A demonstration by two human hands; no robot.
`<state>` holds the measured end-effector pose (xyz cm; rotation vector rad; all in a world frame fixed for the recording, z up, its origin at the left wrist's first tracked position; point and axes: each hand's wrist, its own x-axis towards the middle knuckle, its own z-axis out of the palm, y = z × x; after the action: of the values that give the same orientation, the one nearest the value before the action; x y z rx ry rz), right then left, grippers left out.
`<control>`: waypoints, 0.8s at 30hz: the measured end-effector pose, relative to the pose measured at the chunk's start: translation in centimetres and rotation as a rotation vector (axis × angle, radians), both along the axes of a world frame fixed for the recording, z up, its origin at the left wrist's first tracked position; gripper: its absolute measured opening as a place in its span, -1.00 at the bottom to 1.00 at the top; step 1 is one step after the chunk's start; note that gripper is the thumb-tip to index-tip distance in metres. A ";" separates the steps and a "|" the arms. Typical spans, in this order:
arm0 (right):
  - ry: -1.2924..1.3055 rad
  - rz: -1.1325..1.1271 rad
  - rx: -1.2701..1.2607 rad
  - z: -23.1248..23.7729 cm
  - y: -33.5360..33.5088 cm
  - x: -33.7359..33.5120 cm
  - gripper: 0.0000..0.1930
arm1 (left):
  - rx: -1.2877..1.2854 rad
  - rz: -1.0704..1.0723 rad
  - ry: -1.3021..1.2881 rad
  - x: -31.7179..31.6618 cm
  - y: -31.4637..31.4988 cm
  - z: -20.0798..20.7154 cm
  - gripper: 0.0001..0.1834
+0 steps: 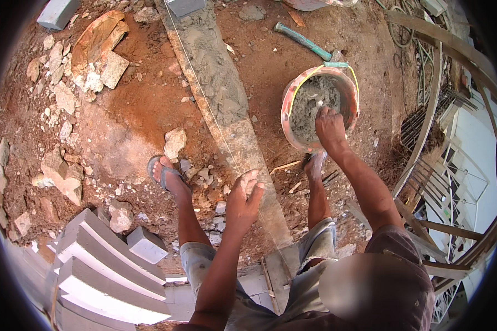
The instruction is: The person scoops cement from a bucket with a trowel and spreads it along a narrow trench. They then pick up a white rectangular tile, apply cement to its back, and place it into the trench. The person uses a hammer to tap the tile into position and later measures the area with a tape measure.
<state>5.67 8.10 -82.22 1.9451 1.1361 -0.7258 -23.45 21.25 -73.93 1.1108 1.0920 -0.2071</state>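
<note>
A reddish bucket (287, 113) with a yellow-edged handle stands at the centre right, part filled with wet grey mortar (305, 117). Inside its mouth, my right hand (330, 126) is closed round a pale-ended handle (319, 103); the rest of that tool is hidden. My left hand (245, 196) hovers over the long, narrow concrete strip (240, 129), fingers stretched and thumb apart, holding nothing. Rough mortar (210, 60) covers the strip's far part. A taut string (196, 79) runs along its left side. My feet straddle the strip, the right one close to the bucket.
Grey blocks (102, 262) are stacked at the lower left, with a single block (147, 244) beside them. Another block (185, 5) sits on the strip's far end. A teal-handled tool (302, 40) lies beyond the bucket. Broken stones (175, 143) litter the left; wooden poles (425, 118) and rebar line the right.
</note>
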 end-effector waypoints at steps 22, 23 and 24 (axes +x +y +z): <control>0.432 -2.104 0.951 -2.8 0.5 -8.9 -0.57 | -0.074 -0.118 0.051 0.3 -0.8 -0.1 -0.51; 0.533 -2.172 0.961 -2.3 0.5 -9.3 -0.60 | -0.065 -0.113 0.052 0.3 -0.7 -0.4 -0.52; 0.551 -2.210 0.987 -1.8 0.8 -9.7 -0.70 | -0.056 -0.109 0.053 0.1 -0.7 -0.6 -0.52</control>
<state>-3.99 8.93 -84.03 3.3867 -1.4985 -1.9405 -23.31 20.55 -74.55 1.1205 1.0674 -0.3532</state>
